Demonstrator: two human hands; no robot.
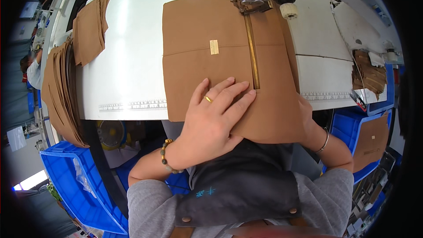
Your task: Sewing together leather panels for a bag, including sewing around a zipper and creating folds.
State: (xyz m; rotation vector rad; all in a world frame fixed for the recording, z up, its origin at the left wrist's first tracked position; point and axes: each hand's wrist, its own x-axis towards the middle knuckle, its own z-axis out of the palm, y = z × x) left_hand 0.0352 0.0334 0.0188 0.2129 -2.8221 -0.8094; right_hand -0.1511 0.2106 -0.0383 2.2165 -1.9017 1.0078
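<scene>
A brown leather-like panel [198,79] lies on the white sewing table, its near edge hanging over the front. A brass zipper [252,48] runs down it toward the sewing machine's presser foot [253,5], which sits at the zipper's far end. A small cream tag [214,47] is fixed on the panel. My left hand [216,110] rests flat on the panel with fingers spread, fingertips by the zipper's near end. My right hand [305,117] is at the panel's right edge, its fingers hidden behind or beneath the material.
Stacks of brown pieces [61,92] hang over the table's left edge, with more brown pieces [90,28] behind. A blue crate [83,185] stands low left, another blue bin [348,128] at right. Small scissors-like snips [358,100] and brown scraps [369,75] lie right. A ruler strip [132,106] lines the front edge.
</scene>
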